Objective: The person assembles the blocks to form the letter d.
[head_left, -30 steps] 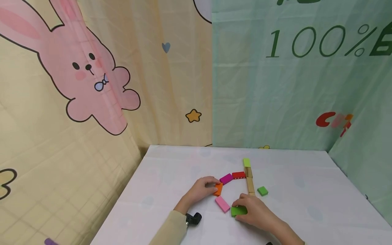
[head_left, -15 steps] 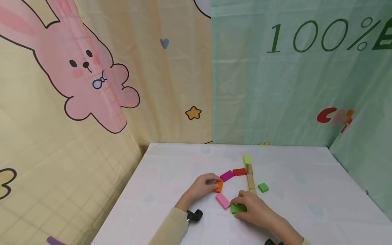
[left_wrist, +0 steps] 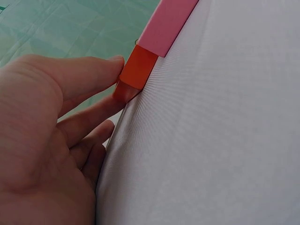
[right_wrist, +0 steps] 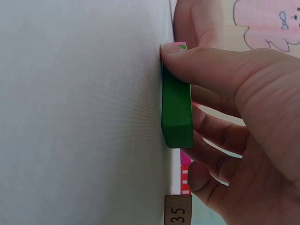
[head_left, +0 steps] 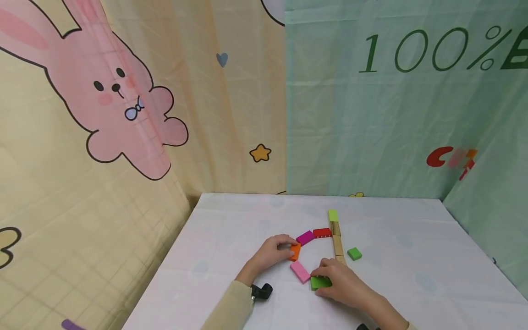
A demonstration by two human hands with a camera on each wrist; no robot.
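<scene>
My left hand [head_left: 269, 252] pinches an orange block [head_left: 295, 252] between thumb and fingers on the table. In the left wrist view, that orange block [left_wrist: 139, 68] meets the end of a pink block [left_wrist: 168, 26]. My right hand [head_left: 343, 282] holds a green block [head_left: 320, 283] by its long sides, the thumb on the near side. The green block lies at the near end of the pink block [head_left: 300, 272]; they look touching or almost so. Beyond the orange one, a magenta block [head_left: 305, 238] and a red block [head_left: 322, 233] with white marks continue the curve.
A straight row of wooden blocks [head_left: 338, 246] runs toward my right hand, with a lime block [head_left: 332, 215] at its far end. A wooden block [right_wrist: 178, 209] shows "35" in the right wrist view. To the right lies a small green block [head_left: 354, 253] on the white table [head_left: 412, 275].
The head view has tilted slightly, so the scene sits a little higher. Both hands keep hold of their blocks with hardly any movement.
</scene>
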